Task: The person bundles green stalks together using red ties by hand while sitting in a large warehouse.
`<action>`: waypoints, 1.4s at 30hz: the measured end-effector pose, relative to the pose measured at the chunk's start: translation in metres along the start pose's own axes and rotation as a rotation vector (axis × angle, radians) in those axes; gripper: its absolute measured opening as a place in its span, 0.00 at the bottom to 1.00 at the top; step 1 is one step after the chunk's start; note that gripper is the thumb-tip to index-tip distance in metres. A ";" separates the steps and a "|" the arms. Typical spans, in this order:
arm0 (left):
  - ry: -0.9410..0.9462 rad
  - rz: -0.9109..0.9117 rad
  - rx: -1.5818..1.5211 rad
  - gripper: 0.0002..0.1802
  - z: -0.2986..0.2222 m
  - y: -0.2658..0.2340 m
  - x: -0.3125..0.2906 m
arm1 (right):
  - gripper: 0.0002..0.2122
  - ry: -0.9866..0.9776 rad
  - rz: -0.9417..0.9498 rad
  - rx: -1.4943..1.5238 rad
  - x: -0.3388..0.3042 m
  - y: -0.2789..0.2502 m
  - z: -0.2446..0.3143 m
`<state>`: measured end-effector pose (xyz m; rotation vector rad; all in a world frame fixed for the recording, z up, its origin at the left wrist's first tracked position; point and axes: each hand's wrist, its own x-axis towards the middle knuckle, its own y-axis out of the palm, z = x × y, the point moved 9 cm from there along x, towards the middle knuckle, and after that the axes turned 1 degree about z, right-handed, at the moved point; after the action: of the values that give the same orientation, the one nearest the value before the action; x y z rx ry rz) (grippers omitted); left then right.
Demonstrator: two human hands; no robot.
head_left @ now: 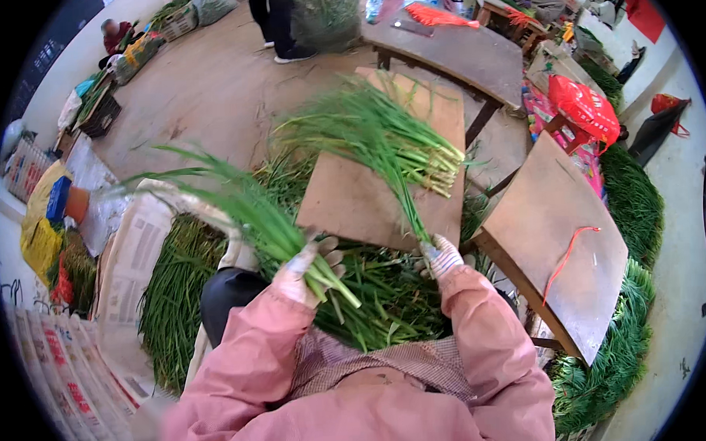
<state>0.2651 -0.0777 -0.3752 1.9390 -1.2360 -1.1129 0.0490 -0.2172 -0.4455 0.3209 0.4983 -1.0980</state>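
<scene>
My left hand (312,267), in a pale glove, is closed round a loose bunch of garlic chives (269,222). Its pale cut ends poke out below the fist, and the blurred leaf tips fan up to the left. Farther right, my gloved right hand (443,258) pinches a thin cluster of chives (408,207) by its lower ends. That cluster reaches up to a larger pile of chives (392,130) on a wooden board (340,197) in front of me. Loose chives (394,293) lie heaped below, between my arms.
A small wooden table (568,248) at right carries a red tie (564,260). Behind it stands a longer table (460,53) with orange ties (439,15). More chives fill a white sack (181,296) at left and lie along the right wall. A person (280,25) stands beyond.
</scene>
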 end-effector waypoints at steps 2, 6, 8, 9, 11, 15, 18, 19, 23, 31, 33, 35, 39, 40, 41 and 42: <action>-0.041 0.019 0.050 0.27 0.011 0.011 0.003 | 0.13 -0.289 -0.136 -0.506 0.002 -0.024 0.026; -0.034 -0.005 0.113 0.32 0.012 0.007 -0.005 | 0.12 -0.800 -0.415 -1.075 -0.079 0.011 0.130; -0.084 0.031 0.134 0.32 0.031 0.008 -0.001 | 0.11 -0.627 0.082 -0.764 -0.060 0.039 0.096; -0.107 0.046 0.147 0.32 0.039 0.008 -0.001 | 0.12 -0.506 0.271 -0.613 -0.068 0.057 0.077; -0.106 0.055 0.161 0.30 0.047 0.017 -0.010 | 0.14 -0.307 0.503 -0.349 -0.092 0.105 0.044; -0.247 0.031 0.153 0.25 0.066 -0.005 -0.009 | 0.14 0.002 0.513 0.036 -0.089 0.111 0.000; -0.289 0.066 0.110 0.23 0.076 0.002 -0.012 | 0.11 0.168 0.451 0.246 -0.087 0.097 -0.019; -0.303 0.067 0.133 0.22 0.084 -0.003 -0.010 | 0.11 0.148 0.398 0.264 -0.084 0.093 -0.020; -0.279 0.000 0.312 0.24 0.105 -0.010 -0.015 | 0.13 -0.111 0.225 0.128 -0.055 0.097 -0.027; -0.158 -0.069 0.971 0.38 0.105 -0.041 -0.007 | 0.12 -0.188 0.199 -0.035 -0.065 0.108 -0.056; -0.005 -0.035 0.660 0.35 0.120 -0.063 0.006 | 0.13 -0.132 0.229 -0.173 -0.072 0.118 -0.047; -0.028 -0.009 0.518 0.31 0.120 -0.056 0.011 | 0.14 -0.229 0.195 -0.010 -0.057 0.105 -0.064; -0.174 0.000 0.308 0.29 0.111 -0.041 0.002 | 0.16 0.111 0.466 0.078 -0.079 0.111 -0.060; -0.142 0.017 0.361 0.28 0.111 -0.037 0.005 | 0.17 0.021 0.497 0.004 -0.086 0.114 -0.044; -0.108 0.026 0.419 0.28 0.114 -0.035 0.011 | 0.18 -0.070 0.535 -0.064 -0.094 0.121 -0.031; -0.074 0.033 0.477 0.27 0.115 -0.037 0.015 | 0.19 -0.161 0.574 -0.131 -0.102 0.128 -0.018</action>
<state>0.1843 -0.0803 -0.4660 2.2213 -1.6876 -0.9387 0.1234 -0.0758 -0.4062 0.2359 0.3029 -0.5251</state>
